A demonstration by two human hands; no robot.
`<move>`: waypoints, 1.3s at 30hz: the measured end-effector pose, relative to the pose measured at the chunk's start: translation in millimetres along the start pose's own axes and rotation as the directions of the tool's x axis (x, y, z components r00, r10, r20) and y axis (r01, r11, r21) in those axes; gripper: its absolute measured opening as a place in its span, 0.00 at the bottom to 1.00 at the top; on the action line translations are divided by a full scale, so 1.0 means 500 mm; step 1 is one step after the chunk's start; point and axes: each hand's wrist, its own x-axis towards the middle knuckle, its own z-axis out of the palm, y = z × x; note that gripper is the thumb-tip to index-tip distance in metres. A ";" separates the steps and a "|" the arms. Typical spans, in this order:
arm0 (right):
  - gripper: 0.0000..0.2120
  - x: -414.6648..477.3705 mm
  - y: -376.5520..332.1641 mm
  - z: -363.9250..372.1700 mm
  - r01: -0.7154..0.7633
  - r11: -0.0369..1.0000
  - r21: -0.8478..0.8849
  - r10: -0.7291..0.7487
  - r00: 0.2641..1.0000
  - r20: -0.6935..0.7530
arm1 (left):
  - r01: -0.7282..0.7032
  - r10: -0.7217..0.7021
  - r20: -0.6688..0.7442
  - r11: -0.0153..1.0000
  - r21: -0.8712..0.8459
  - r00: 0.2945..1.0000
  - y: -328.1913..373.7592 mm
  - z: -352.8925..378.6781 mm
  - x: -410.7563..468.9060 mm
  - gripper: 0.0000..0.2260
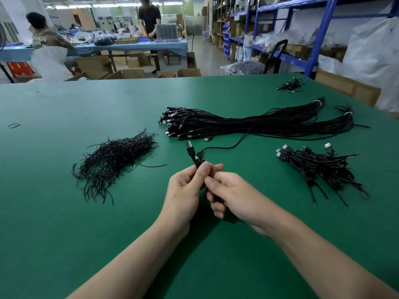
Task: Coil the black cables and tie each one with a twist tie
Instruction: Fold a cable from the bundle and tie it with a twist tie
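My left hand pinches a black USB cable just below its plug, which points up and away. My right hand grips the same cable close beside the left, fingers curled round it. From the hands the cable trails back over the green table towards the big bundle of uncoiled black cables. A loose heap of black twist ties lies to the left. A pile of coiled, tied cables lies to the right.
A small cluster of cables sits at the table's far right. A rubber band lies at the far left. Beyond the table are cardboard boxes, blue shelving and two people at another bench.
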 end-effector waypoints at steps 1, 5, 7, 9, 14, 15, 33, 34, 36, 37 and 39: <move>0.15 -0.004 0.002 0.000 0.013 1.000 -0.010 -0.013 1.000 -0.006 | 0.009 -0.009 0.015 1.000 -0.014 1.000 0.000 0.001 -0.002 0.15; 0.16 -0.007 0.007 -0.005 0.060 0.985 -0.161 -0.074 0.994 -0.079 | -0.040 0.040 -0.012 0.999 -0.024 0.999 -0.001 0.002 0.000 0.16; 0.16 -0.003 0.013 -0.007 0.098 0.967 -0.234 -0.128 0.985 -0.117 | -0.056 0.055 -0.019 0.998 -0.029 0.998 0.000 0.004 0.003 0.17; 0.16 0.001 0.018 -0.006 0.132 0.958 -0.253 -0.171 0.976 -0.138 | -0.073 0.073 -0.028 0.997 -0.004 0.997 -0.001 0.003 0.006 0.17; 0.16 0.007 0.027 -0.013 0.133 0.961 -0.244 -0.184 0.962 -0.201 | -0.066 0.057 0.056 0.983 0.172 0.997 0.014 -0.008 0.019 0.16; 0.16 0.007 0.027 -0.018 0.126 0.963 -0.236 -0.180 0.958 -0.224 | -0.069 0.044 0.097 0.960 0.272 0.994 0.023 -0.019 0.026 0.17; 0.17 -0.002 0.030 -0.028 0.053 0.983 -0.176 -0.094 0.967 -0.235 | 0.014 0.300 -0.003 -0.034 0.999 0.954 0.024 -0.236 0.127 0.06; 0.17 -0.002 0.030 -0.027 0.049 0.988 -0.147 -0.082 0.971 -0.225 | -0.045 0.302 0.034 0.031 0.998 0.953 0.024 -0.235 0.124 0.05; 0.17 -0.003 0.031 -0.027 0.050 0.995 -0.085 -0.066 0.977 -0.201 | -0.246 0.331 0.139 0.309 0.919 0.933 0.035 -0.217 0.110 0.05; 0.16 -0.002 0.031 -0.026 0.051 0.997 -0.059 -0.061 0.979 -0.193 | -0.331 0.341 0.185 0.444 0.833 0.922 0.042 -0.199 0.099 0.07; 0.16 -0.002 0.031 -0.023 0.056 0.998 0.001 -0.055 0.983 -0.175 | -0.413 0.329 0.257 0.624 0.663 0.909 0.051 -0.155 0.076 0.05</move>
